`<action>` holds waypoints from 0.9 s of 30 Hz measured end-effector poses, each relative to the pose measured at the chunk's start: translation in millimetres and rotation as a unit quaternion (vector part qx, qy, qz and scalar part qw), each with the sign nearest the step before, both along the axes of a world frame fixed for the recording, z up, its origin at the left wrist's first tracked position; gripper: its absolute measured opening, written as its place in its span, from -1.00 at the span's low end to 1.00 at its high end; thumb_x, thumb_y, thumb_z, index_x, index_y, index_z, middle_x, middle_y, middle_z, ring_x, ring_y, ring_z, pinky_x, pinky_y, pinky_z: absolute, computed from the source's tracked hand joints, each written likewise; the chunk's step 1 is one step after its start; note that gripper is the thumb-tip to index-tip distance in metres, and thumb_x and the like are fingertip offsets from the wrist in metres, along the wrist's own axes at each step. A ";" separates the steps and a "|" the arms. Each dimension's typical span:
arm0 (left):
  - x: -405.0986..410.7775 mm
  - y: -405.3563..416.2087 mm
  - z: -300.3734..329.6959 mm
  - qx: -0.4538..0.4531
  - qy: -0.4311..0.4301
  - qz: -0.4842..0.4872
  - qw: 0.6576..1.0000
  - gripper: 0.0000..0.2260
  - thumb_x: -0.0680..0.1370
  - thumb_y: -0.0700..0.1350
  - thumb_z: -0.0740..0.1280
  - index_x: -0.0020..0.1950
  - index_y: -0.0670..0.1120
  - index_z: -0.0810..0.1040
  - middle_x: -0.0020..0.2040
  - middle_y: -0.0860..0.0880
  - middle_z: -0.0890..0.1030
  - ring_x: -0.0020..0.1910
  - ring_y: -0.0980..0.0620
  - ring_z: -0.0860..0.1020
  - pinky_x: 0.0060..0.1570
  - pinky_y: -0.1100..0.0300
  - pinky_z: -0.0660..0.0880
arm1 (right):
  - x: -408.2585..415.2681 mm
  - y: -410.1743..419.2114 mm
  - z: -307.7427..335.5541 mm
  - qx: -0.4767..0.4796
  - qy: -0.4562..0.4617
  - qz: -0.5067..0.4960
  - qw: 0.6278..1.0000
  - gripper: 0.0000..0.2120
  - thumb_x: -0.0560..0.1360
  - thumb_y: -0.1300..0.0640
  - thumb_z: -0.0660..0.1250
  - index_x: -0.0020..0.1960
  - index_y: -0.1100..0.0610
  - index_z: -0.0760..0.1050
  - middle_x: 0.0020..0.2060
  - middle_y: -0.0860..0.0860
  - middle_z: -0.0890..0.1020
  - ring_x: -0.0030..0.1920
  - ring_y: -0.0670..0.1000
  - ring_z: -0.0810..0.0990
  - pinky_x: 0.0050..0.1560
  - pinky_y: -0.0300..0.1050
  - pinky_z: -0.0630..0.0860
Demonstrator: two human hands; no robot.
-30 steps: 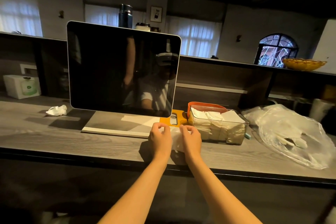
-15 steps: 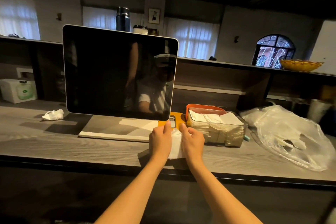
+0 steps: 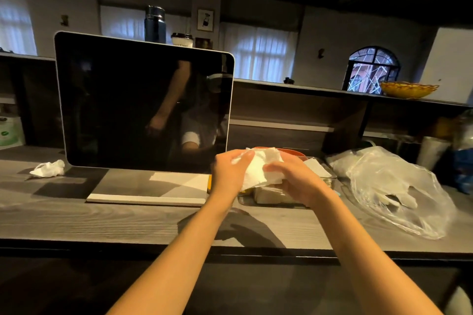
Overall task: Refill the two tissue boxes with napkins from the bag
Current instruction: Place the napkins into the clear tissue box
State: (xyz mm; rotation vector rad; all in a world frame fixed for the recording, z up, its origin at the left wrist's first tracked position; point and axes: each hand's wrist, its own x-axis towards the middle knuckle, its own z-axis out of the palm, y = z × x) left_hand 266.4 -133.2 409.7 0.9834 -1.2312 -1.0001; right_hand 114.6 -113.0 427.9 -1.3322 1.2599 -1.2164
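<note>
Clear tissue box (image 3: 325, 174) on worktop (image 3: 128, 220), folded napkins inside, partly hidden. Plastic bag (image 3: 399, 186) to its right, nearly empty. Left hand (image 3: 230, 174) and right hand (image 3: 294, 179) both clamped on a white, crumpled napkin stack (image 3: 261, 166), held above the box.

I seem to be at a café service point: a checkout screen (image 3: 143, 102) on a wooden surface (image 3: 102, 217), a takeaway cup (image 3: 182, 39) shelved above the screen.
</note>
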 end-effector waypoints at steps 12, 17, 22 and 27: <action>-31.8 -25.4 20.9 0.088 -0.009 -0.132 0.987 -0.75 0.64 -0.11 0.31 0.30 -0.13 0.54 0.03 -0.03 0.65 -0.03 0.04 0.63 -0.13 0.17 0.64 | -0.5 -40.0 28.3 0.094 -0.065 -0.179 0.977 -0.66 0.55 0.02 0.36 0.25 0.11 0.39 0.10 0.11 0.54 0.13 0.11 0.57 0.21 0.05 0.56; -37.0 -43.2 20.1 0.041 -0.153 -0.100 0.982 -0.75 0.67 0.02 0.21 0.10 -0.09 0.61 0.05 -0.04 0.64 0.02 0.02 0.60 0.05 0.06 0.62 | -9.7 -60.0 37.3 0.123 0.019 -0.253 0.959 -0.85 0.58 0.18 0.31 0.12 0.18 0.43 -0.17 0.07 0.50 -0.12 0.04 0.53 0.04 -0.08 0.55; -34.9 -60.7 9.8 0.089 -0.124 -0.053 0.987 -0.58 0.71 0.09 0.03 0.44 -0.11 0.42 0.15 0.02 0.49 0.12 0.06 0.39 0.13 0.11 0.35 | -25.0 -80.4 34.9 0.151 0.062 -0.250 0.954 -0.68 0.53 0.23 0.34 0.26 0.29 0.46 0.04 0.18 0.54 0.07 0.15 0.56 0.14 0.05 0.57; -40.2 -68.4 -0.2 0.201 -0.022 -0.106 0.974 -0.54 0.70 0.15 0.02 0.51 -0.06 0.33 0.35 -0.05 0.49 0.32 -0.10 0.44 0.24 -0.07 0.43 | -10.2 -88.5 25.9 0.221 0.223 -0.201 0.928 -0.52 0.56 0.08 0.36 0.42 0.17 0.32 0.22 0.13 0.49 0.22 0.12 0.51 0.28 0.01 0.50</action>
